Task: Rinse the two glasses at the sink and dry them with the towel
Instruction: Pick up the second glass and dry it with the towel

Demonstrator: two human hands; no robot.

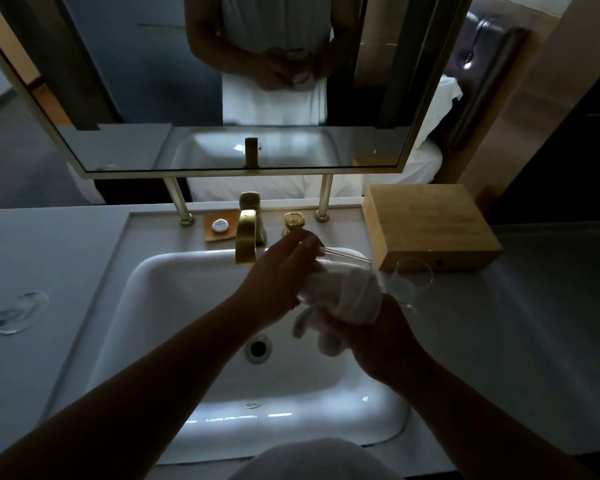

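Over the right side of the white sink [146, 292] I hold a clear glass [347, 258] on its side, its rim pointing right. My left hand [278, 275] grips the glass from above. A white towel [347, 299] is wrapped around the glass's body, and my right hand [385, 337] clutches the towel from below. A second clear glass [413, 278] stands upright on the counter just right of the sink, in front of a wooden box. The gold faucet [246, 237] shows no running water.
The wooden box [426, 223] sits on the counter at back right. A small tray with a wrapped soap [219, 226] lies left of the faucet, and a gold handle [293, 221] right of it. A clear plastic wrapper [21, 311] lies on the left counter. A mirror [222, 81] hangs behind.
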